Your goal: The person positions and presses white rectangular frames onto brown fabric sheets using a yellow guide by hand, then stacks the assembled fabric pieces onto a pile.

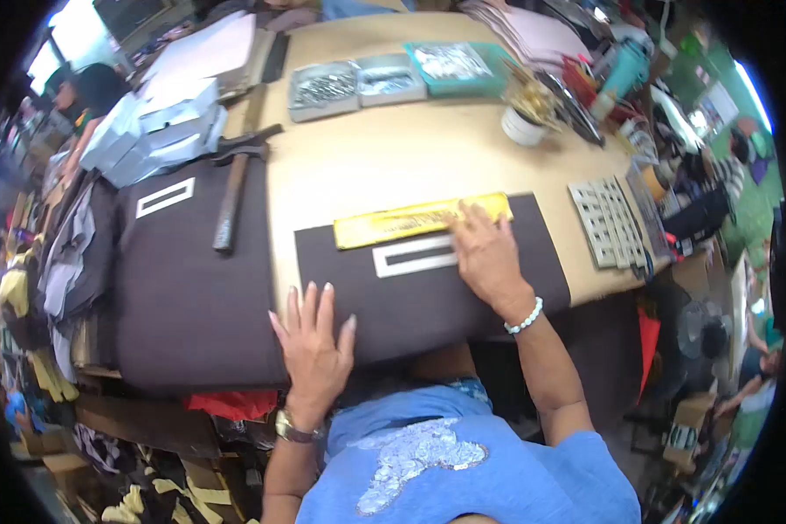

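Note:
A dark brown fabric panel [393,314] lies along the table's front edge. My left hand [313,345] rests flat on its left part, fingers spread, holding nothing. Across the panel's upper side lies a long yellow strip [384,229] with a dark, worn patch along its middle. My right hand [489,262] is on the strip's right part, fingers stretched out and laid over it rather than wrapped round it. Just below the strip, a white rectangular frame [397,265] with a slot in it sits on the panel, its right end partly covered by my right hand.
Left, a hammer [230,201] and another white frame [164,198] lie on dark fabric [192,297]. Farther back are grey trays of metal pieces [323,91], a teal tray [489,83] and a white cup [522,129]. A slotted beige rack [609,223] stands right.

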Tool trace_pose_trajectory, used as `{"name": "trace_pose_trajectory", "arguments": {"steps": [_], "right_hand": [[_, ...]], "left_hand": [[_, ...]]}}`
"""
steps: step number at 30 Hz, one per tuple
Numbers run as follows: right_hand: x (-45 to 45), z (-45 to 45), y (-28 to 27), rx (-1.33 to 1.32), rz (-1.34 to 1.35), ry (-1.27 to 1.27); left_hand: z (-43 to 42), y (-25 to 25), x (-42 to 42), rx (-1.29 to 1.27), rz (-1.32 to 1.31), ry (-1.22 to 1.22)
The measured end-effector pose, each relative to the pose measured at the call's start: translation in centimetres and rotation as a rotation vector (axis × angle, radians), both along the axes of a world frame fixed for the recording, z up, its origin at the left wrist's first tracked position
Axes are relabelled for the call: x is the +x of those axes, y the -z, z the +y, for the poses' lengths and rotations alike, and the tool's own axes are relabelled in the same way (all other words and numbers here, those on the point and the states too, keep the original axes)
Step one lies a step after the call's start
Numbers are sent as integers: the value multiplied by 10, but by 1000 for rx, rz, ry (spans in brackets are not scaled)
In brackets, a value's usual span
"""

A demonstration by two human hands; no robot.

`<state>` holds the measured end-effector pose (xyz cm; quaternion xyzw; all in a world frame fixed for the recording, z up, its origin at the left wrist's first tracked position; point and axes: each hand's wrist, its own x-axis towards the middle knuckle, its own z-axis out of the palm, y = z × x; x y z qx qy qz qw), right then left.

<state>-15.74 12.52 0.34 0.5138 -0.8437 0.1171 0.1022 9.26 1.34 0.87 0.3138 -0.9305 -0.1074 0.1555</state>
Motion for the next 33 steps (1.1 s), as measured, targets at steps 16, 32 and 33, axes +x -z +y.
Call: {"name": "trace_pose_trajectory", "arguments": {"steps": [16,32,33], "right_hand": [[-71,31,6,70,-53,587],[8,-61,-67,-745,-1037,-204],[16,-83,-75,-705,-1003,-295]], "left_hand": [[5,20,-10,170,100,-153],[-31,-88,88,191,879,-472],[-49,-101,112,44,845,-469]]}}
